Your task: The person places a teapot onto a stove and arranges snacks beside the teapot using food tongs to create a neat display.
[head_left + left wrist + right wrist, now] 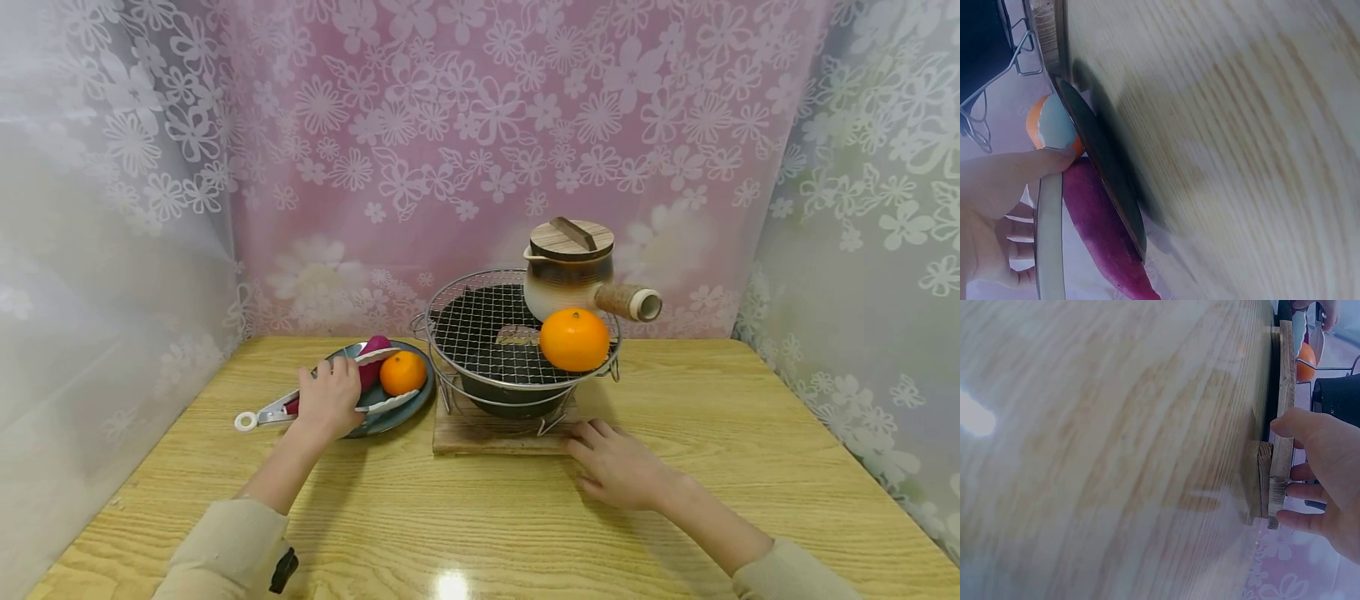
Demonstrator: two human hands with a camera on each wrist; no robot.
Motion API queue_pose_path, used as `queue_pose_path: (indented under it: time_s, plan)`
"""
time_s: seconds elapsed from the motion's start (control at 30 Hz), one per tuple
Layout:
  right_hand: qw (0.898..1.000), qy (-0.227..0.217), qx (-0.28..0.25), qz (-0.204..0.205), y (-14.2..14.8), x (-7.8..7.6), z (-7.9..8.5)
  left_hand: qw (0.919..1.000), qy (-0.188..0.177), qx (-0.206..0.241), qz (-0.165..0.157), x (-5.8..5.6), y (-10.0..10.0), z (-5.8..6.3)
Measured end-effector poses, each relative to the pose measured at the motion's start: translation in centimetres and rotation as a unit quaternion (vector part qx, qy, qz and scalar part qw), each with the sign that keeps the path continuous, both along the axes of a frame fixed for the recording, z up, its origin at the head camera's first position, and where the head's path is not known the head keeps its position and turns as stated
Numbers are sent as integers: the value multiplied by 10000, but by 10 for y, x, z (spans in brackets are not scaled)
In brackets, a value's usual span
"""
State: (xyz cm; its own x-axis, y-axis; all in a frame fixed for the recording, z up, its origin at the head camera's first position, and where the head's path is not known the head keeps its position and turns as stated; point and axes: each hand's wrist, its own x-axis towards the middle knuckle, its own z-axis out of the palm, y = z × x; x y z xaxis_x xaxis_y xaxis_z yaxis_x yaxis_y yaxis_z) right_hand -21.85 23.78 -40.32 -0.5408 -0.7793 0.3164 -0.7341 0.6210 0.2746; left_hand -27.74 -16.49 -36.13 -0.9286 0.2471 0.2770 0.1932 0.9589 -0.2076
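Observation:
My left hand [328, 396] grips a pair of metal tongs [267, 414] over a dark blue plate [390, 421] on the left. The pale tong tips stand on either side of a small orange [402, 372] on that plate. A purple sweet potato [1100, 228] lies on the plate, partly hidden under my left hand. My right hand [618, 467] rests its fingers at the right front corner of a wooden board [487, 442]. In the right wrist view the thumb overlaps the board's front edge, and the fingers [1302, 520] reach its right end.
On the board stands a dark stove with a round wire grill [480, 333]. A larger orange [574, 340] and a lidded clay pot [558, 279] with a wrapped side handle sit on the grill's right side. Flowered curtains [480, 150] enclose the wooden table [450, 517] at back and sides.

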Motion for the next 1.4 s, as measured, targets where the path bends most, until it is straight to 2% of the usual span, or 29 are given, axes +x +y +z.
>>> queue_pose_path:
  time_s: [0.33,0.9,1.4]
  plan:
    - [10000,-20,-12,14,0,0,0,9999,-95,54,-7,1,-2,-1]
    - [9999,50,-33,89,1,-2,-2,9995,58,305,-18,5,-7,6]
    - [9999,-99,14,-11,0,0,-1,9981,-30,593,137,8,-13,17]
